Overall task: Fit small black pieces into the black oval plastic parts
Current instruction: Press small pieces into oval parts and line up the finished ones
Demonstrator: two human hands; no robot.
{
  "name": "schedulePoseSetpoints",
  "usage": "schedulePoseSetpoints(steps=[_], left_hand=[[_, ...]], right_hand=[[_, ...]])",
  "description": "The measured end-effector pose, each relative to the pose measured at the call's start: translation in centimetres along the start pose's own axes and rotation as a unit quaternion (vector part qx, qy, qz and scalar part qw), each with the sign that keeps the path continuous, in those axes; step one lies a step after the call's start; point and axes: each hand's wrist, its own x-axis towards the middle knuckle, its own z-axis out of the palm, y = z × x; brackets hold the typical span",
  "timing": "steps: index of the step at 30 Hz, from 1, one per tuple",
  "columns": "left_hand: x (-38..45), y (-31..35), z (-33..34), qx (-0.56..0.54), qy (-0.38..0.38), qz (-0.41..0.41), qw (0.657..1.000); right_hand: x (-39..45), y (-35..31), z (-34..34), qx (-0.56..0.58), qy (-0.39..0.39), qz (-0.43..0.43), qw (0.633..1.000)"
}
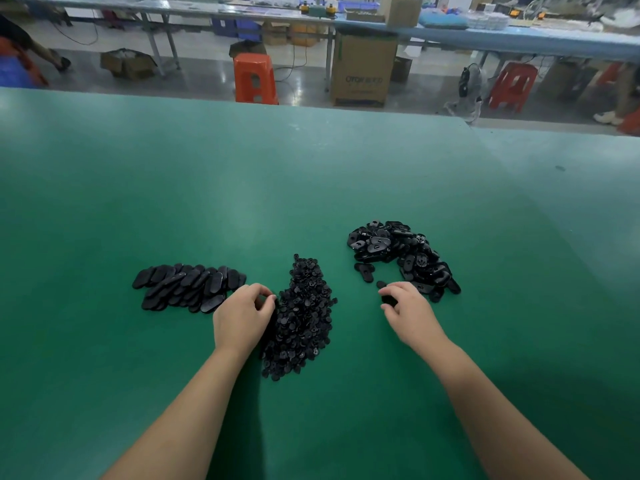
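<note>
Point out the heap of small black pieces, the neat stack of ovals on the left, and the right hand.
Heap of small black pieces (302,317): head view, middle.
Stack of ovals (188,287): head view, centre.
Right hand (407,308): head view, back.

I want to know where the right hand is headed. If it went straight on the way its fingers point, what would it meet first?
The right hand, gripping a dark piece, points up-left. The first thing in that line seems to be the small lone piece at its fingertips, then the single oval part beyond. Depth is unclear.

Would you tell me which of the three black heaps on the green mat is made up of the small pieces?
The middle heap, beside the left hand: its bits are tiny and roundish, while the left stack and right heap hold larger oval parts.
</note>
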Motion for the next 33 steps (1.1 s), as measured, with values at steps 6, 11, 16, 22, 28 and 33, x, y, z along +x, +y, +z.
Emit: schedulePoseSetpoints(steps=[6, 11, 16, 22, 28, 33], left_hand=[[-0.1, 0.1, 0.0, -0.002, -0.001, -0.002, 1.000], [-0.2, 0.1, -0.2, -0.010, 0.001, -0.009, 1.000], [-0.2, 0.2, -0.3, -0.036, 0.005, -0.017, 0.999], [-0.3, 0.2, -0.2, -0.051, 0.014, -0.020, 0.998], [-0.4, 0.2, -0.2, -0.065, 0.023, -0.032, 0.997], [-0.4, 0.0, -0.2, -0.077, 0.025, -0.035, 0.996]], right_hand=[[-1.3, -0.6, 0.4, 0.043, -0.004, -0.038, 0.998], [-1.5, -0.6, 0.1, -0.019, 0.018, 0.044, 0.999], [-1.7, -0.8, 0.0, -0.029, 0.025, 0.070, 0.997], [-2.1, -1.1, 0.0, 0.072, 0.057, 0.061, 0.994], [-2.7, -2.8, -0.3, 0.351, 0.035, 0.057, 0.934], [-3.8, -4.4, 1.6, 0.469, 0.013, 0.062, 0.881]])
